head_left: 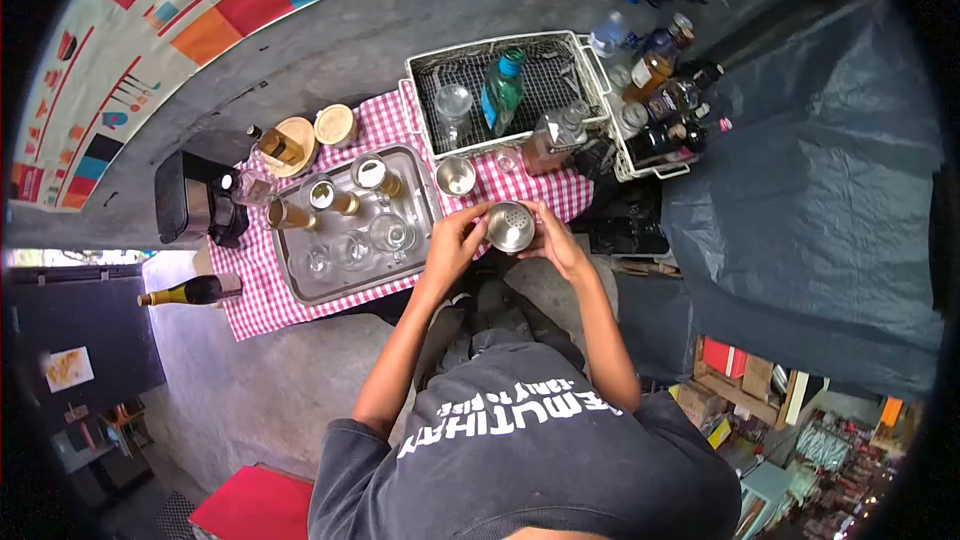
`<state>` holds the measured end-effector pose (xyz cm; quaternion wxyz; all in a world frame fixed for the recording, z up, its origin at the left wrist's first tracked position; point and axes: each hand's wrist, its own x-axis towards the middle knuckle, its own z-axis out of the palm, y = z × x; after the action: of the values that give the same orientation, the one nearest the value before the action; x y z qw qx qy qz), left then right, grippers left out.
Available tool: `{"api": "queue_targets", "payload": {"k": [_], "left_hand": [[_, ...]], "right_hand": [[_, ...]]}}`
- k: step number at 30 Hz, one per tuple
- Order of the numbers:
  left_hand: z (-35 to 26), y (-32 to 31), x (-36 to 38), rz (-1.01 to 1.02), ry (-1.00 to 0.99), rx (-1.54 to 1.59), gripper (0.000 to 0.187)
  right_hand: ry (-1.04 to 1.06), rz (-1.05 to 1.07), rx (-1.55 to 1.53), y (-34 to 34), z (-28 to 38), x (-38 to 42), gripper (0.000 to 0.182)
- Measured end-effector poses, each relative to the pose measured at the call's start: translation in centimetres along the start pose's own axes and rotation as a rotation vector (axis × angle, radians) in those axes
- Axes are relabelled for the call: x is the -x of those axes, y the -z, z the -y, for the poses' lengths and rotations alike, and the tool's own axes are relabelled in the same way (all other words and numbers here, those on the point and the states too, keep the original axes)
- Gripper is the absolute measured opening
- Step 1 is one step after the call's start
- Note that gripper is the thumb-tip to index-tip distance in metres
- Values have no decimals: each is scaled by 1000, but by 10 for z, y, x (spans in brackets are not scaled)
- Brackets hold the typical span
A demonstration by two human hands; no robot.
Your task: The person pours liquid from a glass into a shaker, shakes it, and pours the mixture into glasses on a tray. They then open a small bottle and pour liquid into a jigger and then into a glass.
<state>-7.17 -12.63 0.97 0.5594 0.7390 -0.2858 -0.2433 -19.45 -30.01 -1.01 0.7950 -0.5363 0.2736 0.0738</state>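
Observation:
Both of my hands are wrapped round a metal cocktail shaker (511,228), held near the table's front edge. Its perforated strainer top faces up toward me. My left hand (459,240) grips it from the left, and my right hand (555,242) closes on it from the right. Just beyond my hands stands a small metal cup (456,176) on the checked cloth. To the left, a metal tray (335,292) bears several glasses, among them an amber-filled glass (375,176) and an empty glass mug (391,233).
A white wire basket (425,154) holds a green bottle (504,92) and an upturned glass (454,105). Several bottles crowd its right end. A dark bottle (205,289) lies at the left, near a black machine (185,198). Small round containers (335,125) sit behind the tray.

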Motion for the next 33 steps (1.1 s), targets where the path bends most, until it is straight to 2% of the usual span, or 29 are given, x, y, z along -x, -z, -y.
{"api": "queue_targets", "payload": {"k": [3, 5, 6, 8, 10, 12, 16, 17, 18, 20, 21, 22, 24, 25, 27, 30, 31, 32, 33], "left_hand": [[-18, -2, -6, 46, -8, 62, 27], [-31, -7, -13, 76, -61, 35, 27], [-40, -10, -17, 90, -71, 36, 27], [-59, -13, -26, 146, -64, -15, 27], [-75, -18, -36, 169, -62, 17, 27], [-93, -23, -51, 187, -147, 22, 27], [-142, -34, -83, 190, -308, 46, 28], [-165, -33, -91, 241, -235, -33, 27], [-173, -37, -103, 234, -282, 0, 28], [-186, -47, -130, 185, -395, -11, 29], [-195, -51, -143, 165, -378, -49, 30], [-193, -55, -161, 128, -455, -89, 31], [-192, -62, -188, 82, -456, -137, 31], [-189, -62, -201, 97, -395, -180, 36], [-181, -66, -221, 108, -350, -238, 39], [-166, -69, -246, 196, -248, -268, 47], [-160, -71, -253, 225, -215, -316, 47], [-152, -74, -259, 255, -181, -363, 47], [-142, -77, -266, 259, -226, -373, 46]], "right_hand": [[62, -41, 74, 1, 18, 24, 63], [223, -109, 240, 5, 27, 35, 60], [231, -124, 237, 7, 35, 42, 60], [469, -68, 255, 9, 52, 54, 62], [464, -53, 223, 16, 61, 57, 65], [622, -106, 260, 24, 75, 59, 68], [681, -145, 209, 48, 123, 65, 77], [720, -139, 186, 54, 135, 64, 77], [740, -164, 163, 61, 144, 61, 76], [736, -197, 27, 82, 155, 47, 75], [728, -204, 25, 94, 164, 41, 75], [689, -159, -28, 104, 174, 38, 70], [671, -172, -30, 128, 181, 15, 67], [664, -158, -35, 139, 183, 1, 67], [564, -166, 32, 160, 182, -29, 67], [427, -199, 158, 184, 168, -84, 81], [390, -246, 312, 198, 152, -112, 84], [318, -193, 312, 190, 165, -112, 80], [417, -193, 446, 199, 151, -132, 78]]}}
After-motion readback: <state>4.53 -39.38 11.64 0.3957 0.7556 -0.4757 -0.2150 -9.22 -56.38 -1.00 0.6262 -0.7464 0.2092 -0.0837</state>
